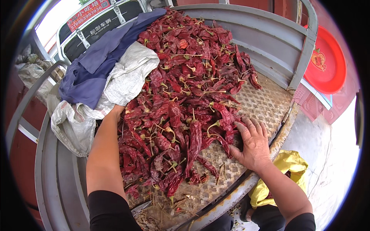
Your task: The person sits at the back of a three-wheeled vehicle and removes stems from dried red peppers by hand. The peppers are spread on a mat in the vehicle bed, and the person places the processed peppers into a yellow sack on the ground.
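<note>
A big heap of dried red chili peppers covers the textured metal bed of a cargo vehicle. At the heap's left edge, my left hand reaches in beside a white woven sack. Its fingers are hidden by the sack and peppers, so its grip does not show. My right hand rests palm down by the heap's right edge, thumb and fingers apart. Its fingertips touch the outer peppers and the bed. One long wrinkled pepper with a pale stem lies between my arms.
Blue cloth drapes over the sack. A pointed metal blade lies among stem scraps near my left sleeve. The rusty bed edge runs before me. Below it stands a yellow bag. A red basin sits beyond the grey side panel.
</note>
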